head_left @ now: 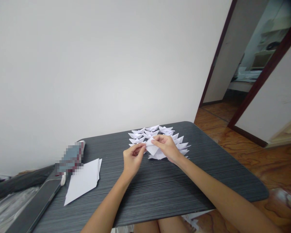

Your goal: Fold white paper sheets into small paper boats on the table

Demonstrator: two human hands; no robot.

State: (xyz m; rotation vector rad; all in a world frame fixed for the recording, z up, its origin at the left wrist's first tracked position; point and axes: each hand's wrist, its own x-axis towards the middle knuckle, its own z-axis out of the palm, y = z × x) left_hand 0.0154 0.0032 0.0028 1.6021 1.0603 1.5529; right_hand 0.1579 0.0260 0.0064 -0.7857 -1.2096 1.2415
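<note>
Between my two hands is a piece of folded white paper, held above the dark table. My left hand pinches its left edge between thumb and fingertips. With thumb and fingers, my right hand grips its upper right part. Just behind and around the hands stand several folded white paper boats, set close together in rows. My hands and the held paper hide some of them.
A stack of white paper sheets lies on the table's left side. Behind it is a pixelated packet, with a small white object beside it. The white wall borders the table's far edge; a doorway and wooden floor are at right.
</note>
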